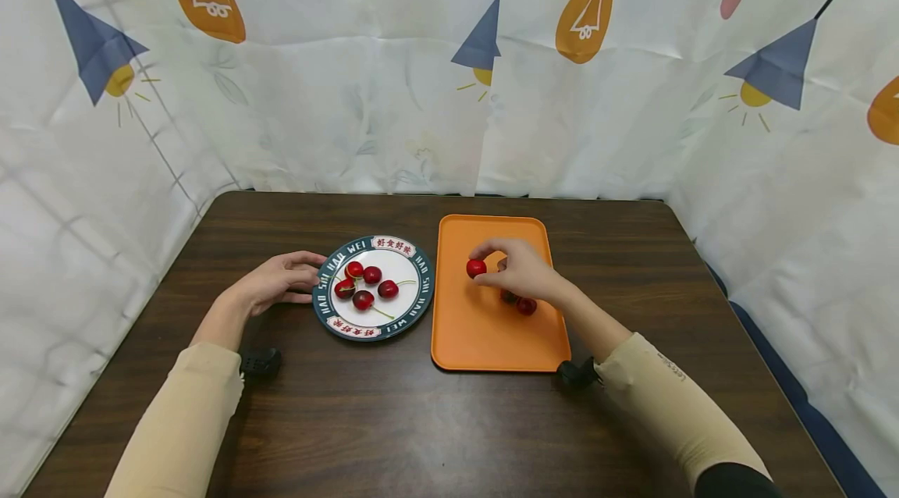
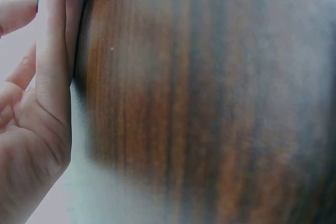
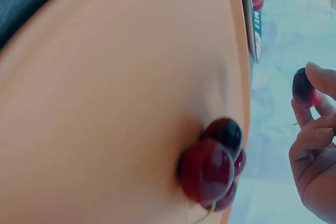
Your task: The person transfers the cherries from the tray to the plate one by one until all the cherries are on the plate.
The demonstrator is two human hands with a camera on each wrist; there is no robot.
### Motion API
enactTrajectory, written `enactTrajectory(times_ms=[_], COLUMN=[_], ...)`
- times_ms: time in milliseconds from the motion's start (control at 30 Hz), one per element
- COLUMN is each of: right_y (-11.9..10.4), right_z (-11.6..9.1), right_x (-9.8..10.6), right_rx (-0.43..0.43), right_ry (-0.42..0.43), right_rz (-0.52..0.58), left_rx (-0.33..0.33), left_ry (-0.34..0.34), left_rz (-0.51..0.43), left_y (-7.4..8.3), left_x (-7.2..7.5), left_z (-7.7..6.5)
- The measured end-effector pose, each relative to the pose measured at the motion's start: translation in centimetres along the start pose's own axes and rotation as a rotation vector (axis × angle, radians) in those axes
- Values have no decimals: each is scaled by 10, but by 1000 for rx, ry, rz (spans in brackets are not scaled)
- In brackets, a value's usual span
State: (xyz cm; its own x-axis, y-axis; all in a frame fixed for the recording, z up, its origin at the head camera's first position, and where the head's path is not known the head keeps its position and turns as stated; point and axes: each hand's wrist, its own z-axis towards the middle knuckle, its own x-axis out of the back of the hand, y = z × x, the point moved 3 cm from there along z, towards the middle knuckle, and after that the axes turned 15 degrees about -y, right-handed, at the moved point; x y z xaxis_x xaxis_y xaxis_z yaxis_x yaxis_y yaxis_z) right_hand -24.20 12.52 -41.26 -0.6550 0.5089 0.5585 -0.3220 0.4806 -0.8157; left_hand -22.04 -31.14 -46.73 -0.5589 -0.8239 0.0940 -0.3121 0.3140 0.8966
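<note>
Between thumb and fingertips my right hand [image 1: 525, 272] pinches a red cherry [image 1: 476, 268], held over the orange tray [image 1: 463, 334]. Below that hand several dark red cherries [image 3: 207, 171] sit clustered on the tray, partly hidden by the hand in the head view. A round plate [image 1: 425, 291] with a teal rim stands left of the tray. Several cherries [image 1: 388, 289] lie on its white middle, some with green stems. My left hand [image 1: 281, 281] touches the plate's left rim with its fingertips, the fingers [image 2: 51, 45] nearly straight.
Both plate and tray rest on a dark wooden table [image 1: 351, 420], with a narrow gap between them. A white patterned curtain [image 1: 316, 115] hangs behind the table and along its sides. Black wrist devices [image 1: 261, 363] sit at both wrists.
</note>
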Motion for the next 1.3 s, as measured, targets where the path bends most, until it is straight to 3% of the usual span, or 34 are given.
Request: enactTrajectory(times_ms=[1300], right_y=[-44], right_z=[64], right_x=[-66], right_rx=[86], right_ry=[-212], right_rz=[-92], left_rx=[-7], left_ry=[1], left_rz=[1], left_y=[0], left_x=[-1], left_z=[-1])
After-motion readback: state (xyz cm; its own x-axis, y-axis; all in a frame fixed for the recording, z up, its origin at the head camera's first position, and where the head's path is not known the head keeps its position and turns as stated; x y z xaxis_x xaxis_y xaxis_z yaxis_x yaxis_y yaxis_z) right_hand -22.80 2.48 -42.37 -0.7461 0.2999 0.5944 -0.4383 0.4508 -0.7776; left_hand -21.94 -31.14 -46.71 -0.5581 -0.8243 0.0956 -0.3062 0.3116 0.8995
